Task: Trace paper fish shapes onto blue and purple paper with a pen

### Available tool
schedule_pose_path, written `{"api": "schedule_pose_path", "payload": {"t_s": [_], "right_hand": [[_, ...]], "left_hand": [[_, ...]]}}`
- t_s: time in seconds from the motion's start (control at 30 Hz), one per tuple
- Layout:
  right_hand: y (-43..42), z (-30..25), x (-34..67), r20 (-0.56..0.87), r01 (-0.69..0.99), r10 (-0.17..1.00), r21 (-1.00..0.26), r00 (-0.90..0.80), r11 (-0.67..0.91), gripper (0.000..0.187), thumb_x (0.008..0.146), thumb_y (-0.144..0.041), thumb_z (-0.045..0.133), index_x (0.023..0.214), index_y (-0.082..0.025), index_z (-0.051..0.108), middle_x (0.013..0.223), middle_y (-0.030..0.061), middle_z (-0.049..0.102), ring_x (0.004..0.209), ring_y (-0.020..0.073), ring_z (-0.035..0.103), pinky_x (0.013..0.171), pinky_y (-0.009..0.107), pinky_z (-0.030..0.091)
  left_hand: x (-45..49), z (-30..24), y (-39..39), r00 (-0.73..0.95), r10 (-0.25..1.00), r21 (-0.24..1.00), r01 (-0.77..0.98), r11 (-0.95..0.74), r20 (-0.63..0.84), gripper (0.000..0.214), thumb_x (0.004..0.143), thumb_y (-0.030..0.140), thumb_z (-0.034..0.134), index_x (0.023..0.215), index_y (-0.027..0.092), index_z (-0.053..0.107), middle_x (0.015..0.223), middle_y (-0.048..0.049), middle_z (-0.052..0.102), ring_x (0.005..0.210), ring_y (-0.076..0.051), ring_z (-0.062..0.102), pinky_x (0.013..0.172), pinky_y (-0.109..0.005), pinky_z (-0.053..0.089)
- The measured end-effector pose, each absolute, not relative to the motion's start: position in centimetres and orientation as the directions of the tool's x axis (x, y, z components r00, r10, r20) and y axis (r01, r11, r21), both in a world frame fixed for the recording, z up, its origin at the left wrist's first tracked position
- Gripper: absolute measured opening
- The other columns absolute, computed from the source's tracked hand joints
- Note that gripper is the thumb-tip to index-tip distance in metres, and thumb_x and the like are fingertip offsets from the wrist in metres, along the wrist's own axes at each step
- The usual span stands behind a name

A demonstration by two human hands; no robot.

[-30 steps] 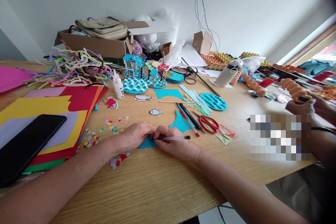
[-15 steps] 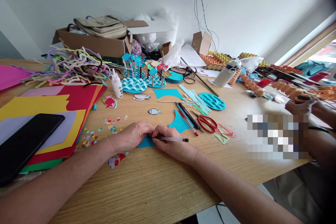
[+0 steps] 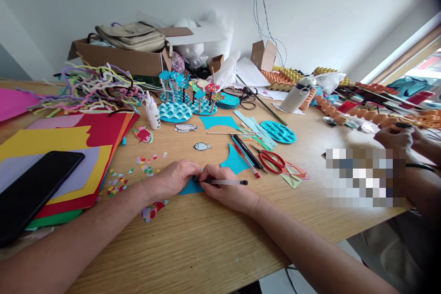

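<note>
My right hand (image 3: 223, 193) is closed round a pen with a clear barrel (image 3: 231, 182), its dark end sticking out to the right. The writing tip is hidden between my hands. Under them a piece of blue paper (image 3: 191, 188) lies on the table. My left hand (image 3: 177, 178) has its fingers bent down on that paper, thumb side close against my right hand. Just beyond lies a small paper fish with drawn outlines (image 3: 201, 146). A blue paper offcut with curved edges (image 3: 235, 161) is to the right of it.
Red-handled scissors (image 3: 272, 161), pens (image 3: 247, 151) and paper strips lie to the right. Left are a phone (image 3: 44, 188) on coloured paper, confetti (image 3: 117, 183) and a glue bottle (image 3: 152, 111). Fish models on wavy bases (image 3: 175, 112) stand behind. A co-worker's hands (image 3: 396, 137) work at far right.
My hands, the pen and the blue paper stay nearly where they were. The view has shifted very slightly, and the co-worker's hands at the right have moved a little.
</note>
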State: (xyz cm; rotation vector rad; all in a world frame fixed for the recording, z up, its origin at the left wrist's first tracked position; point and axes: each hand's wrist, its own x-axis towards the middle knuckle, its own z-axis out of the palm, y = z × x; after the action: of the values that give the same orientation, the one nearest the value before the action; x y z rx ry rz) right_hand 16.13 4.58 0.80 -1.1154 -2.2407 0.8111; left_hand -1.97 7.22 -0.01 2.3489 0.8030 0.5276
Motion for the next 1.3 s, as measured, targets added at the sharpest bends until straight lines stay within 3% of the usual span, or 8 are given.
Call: {"api": "schedule_pose_path", "payload": {"t_s": [0.3,0.6,1.3], "right_hand": [[4.6,1.5,16.6,0.134,0.506,0.813,-0.722,-0.567,0.472,0.010,0.072,-0.008,0.053,0.072,-0.017,0.055,0.071,-0.0006,0.063,0.057,0.0087,0.051,0.053,0.018,0.037],[5.0,1.7,17.1,0.133,0.484,0.788,-0.724,-0.602,0.492,0.010,0.069,-0.008,0.052,0.068,-0.018,0.051,0.059,-0.0059,0.050,0.052,0.0072,0.041,0.051,0.017,0.033],[5.0,1.5,17.7,0.142,0.489,0.782,-0.709,-0.607,0.508,0.013,0.068,-0.006,0.050,0.070,-0.017,0.056,0.061,-0.0048,0.053,0.052,0.0066,0.044,0.051,0.016,0.034]], "left_hand": [[-2.0,0.3,7.0,0.745,0.640,0.643,0.399,-0.653,0.188,0.030,0.077,0.005,0.037,0.083,0.016,0.065,0.089,-0.0031,0.067,0.086,-0.016,0.058,0.082,-0.026,0.042],[-2.1,0.2,6.9,0.739,0.643,0.647,0.392,-0.654,0.202,0.030,0.079,0.007,0.038,0.086,0.016,0.065,0.092,-0.0034,0.068,0.089,-0.015,0.059,0.083,-0.027,0.042],[-2.1,0.1,6.9,0.736,0.643,0.639,0.393,-0.661,0.213,0.026,0.083,0.010,0.041,0.085,0.018,0.065,0.093,-0.0025,0.068,0.091,-0.014,0.059,0.086,-0.028,0.043]]}}
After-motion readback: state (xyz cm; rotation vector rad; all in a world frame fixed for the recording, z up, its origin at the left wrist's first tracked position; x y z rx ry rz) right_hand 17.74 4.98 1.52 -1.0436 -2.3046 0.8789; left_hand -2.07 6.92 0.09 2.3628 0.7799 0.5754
